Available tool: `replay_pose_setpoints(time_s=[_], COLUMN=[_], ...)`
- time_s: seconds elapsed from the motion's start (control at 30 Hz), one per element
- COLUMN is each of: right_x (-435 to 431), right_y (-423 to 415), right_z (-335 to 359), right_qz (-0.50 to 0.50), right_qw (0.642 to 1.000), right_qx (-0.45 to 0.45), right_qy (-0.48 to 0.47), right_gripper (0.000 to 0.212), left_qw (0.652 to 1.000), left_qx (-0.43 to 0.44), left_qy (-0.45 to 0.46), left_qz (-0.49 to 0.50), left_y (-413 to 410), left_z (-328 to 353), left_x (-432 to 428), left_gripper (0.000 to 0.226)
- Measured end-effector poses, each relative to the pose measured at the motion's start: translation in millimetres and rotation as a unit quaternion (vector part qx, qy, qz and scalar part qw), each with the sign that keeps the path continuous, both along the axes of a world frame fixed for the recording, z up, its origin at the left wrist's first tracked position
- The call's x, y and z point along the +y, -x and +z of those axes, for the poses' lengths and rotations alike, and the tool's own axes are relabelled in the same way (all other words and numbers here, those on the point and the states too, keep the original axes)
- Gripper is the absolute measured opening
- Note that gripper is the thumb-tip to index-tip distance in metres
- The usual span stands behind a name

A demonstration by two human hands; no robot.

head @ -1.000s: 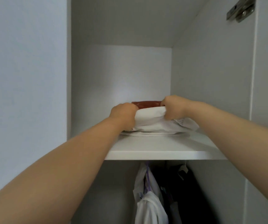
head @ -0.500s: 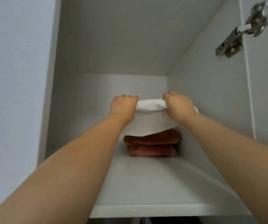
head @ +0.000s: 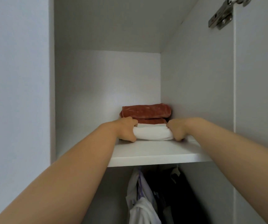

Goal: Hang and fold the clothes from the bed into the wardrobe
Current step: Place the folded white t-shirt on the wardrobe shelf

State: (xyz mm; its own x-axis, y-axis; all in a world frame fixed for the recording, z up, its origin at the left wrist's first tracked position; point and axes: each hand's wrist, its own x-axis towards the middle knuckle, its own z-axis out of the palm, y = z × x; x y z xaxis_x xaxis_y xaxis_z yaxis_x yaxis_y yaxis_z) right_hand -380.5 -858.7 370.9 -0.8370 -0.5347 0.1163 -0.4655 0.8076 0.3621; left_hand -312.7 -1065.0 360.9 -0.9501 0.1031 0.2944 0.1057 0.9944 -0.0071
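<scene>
A folded white garment [head: 152, 134] lies on the white wardrobe shelf [head: 154, 152], right in front of a stack of two folded rust-red cloths [head: 145, 111] at the back right corner. My left hand [head: 126, 129] grips the garment's left end, with the thumb low near the shelf. On the other side, my right hand [head: 177, 130] grips its right end, fingers curled around the fold. Both forearms reach up from below.
Beneath the shelf hang a white shirt [head: 142, 206] and dark clothes [head: 167, 191]. The wardrobe's right side wall [head: 198, 86] stands close to the stack. A metal door hinge [head: 222, 13] sits at the top right, and a plain wall panel [head: 16, 94] fills the left.
The white garment, held up above the red stack half a second ago, now sits low on the shelf in front of it. Both hands came down with it, and the view tilted lower.
</scene>
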Motion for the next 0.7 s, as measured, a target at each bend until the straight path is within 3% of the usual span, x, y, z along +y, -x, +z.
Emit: replay_pose_setpoints(time_s=[0.1, 0.17, 0.27, 0.47, 0.53, 0.6, 0.7], right_x=[-0.5, -2.6, -7.1, -6.4, -9.5, -13.7, -16.5], right_y=[-4.7, -6.6, -3.0, 21.5, 25.0, 22.7, 17.2], right_z=[2.2, 3.4, 0.1, -14.1, -13.3, -8.5, -4.3], right_qz=[-0.035, -0.058, -0.062, -0.050, -0.051, -0.007, 0.110], right_qw=[0.998, 0.995, 0.994, 0.997, 0.998, 0.991, 0.906], right_qx=[-0.017, -0.012, 0.028, 0.049, 0.035, -0.049, -0.212], right_qy=[-0.046, -0.078, -0.090, 0.012, 0.021, 0.122, 0.349], right_gripper=[0.042, 0.048, 0.055, 0.047, 0.049, 0.059, 0.063], left_qw=[0.991, 0.982, 0.986, 0.988, 0.983, 0.982, 0.976], left_qx=[-0.082, -0.121, -0.132, -0.077, -0.092, -0.112, -0.151], left_qy=[-0.105, -0.140, -0.095, 0.038, 0.025, -0.024, -0.089], left_qz=[0.022, 0.036, 0.038, 0.130, 0.157, 0.149, 0.126], left_y=[-6.8, -8.8, -3.6, 16.5, 19.1, 16.5, 10.6], left_z=[0.3, 0.1, -5.2, -10.5, -10.4, -8.5, -3.9], left_x=[1.7, 2.6, 3.0, 10.4, 9.7, 4.1, -11.7], left_gripper=[0.030, 0.046, 0.057, 0.074, 0.078, 0.080, 0.071])
